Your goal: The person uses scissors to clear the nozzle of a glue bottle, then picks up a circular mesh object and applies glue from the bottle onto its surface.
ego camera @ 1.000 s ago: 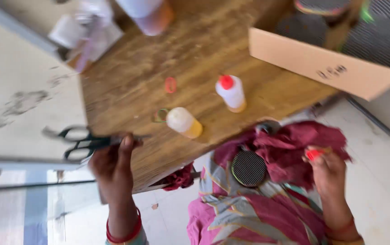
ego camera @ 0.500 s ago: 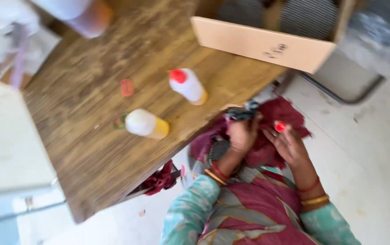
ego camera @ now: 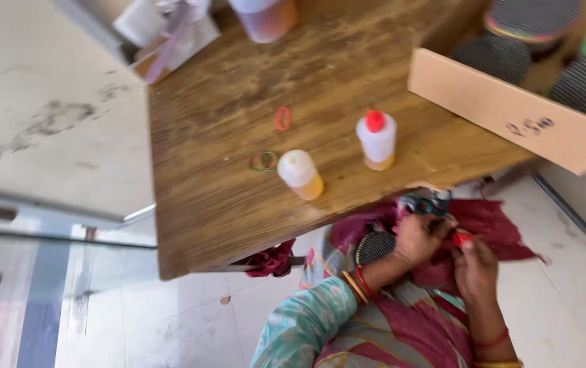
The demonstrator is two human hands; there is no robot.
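My left hand (ego camera: 423,238) grips scissors (ego camera: 423,203) just below the table (ego camera: 211,204); right hand (ego camera: 473,266) pinches a red piece (ego camera: 461,238). I'd snip slowly.

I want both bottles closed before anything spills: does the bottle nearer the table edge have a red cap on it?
No: the nearer bottle has a pale, uncapped top; only the farther bottle wears a red cap.

A tan cardboard sign (ego camera: 511,112) stands up-right of the fingers (ego camera: 436,228); two small bottles (ego camera: 376,140) sit up-left.
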